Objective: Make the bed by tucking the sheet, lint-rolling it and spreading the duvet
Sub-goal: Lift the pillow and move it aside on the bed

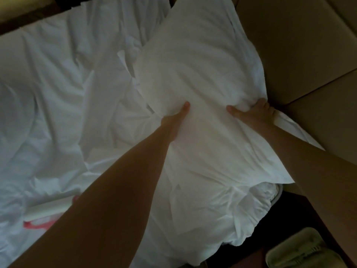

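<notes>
A large white pillow (pixel 197 60) stands tilted against the beige padded headboard (pixel 301 45). My left hand (pixel 176 120) grips its lower left side, thumb on top and fingers hidden under the fabric. My right hand (pixel 255 113) pinches the pillow's lower right corner beside the headboard. A rumpled white duvet (pixel 58 84) covers the bed to the left. A lint roller (pixel 44 211) with a white roll and pink handle lies on the bedding at lower left, partly hidden by my left forearm. The white sheet (pixel 222 219) bunches over the mattress corner below the pillow.
A dark wooden nightstand (pixel 301 215) stands at lower right beside the bed, with a pale telephone (pixel 301 250) on it. A dark strip of floor or bed frame (pixel 19 22) shows along the top left.
</notes>
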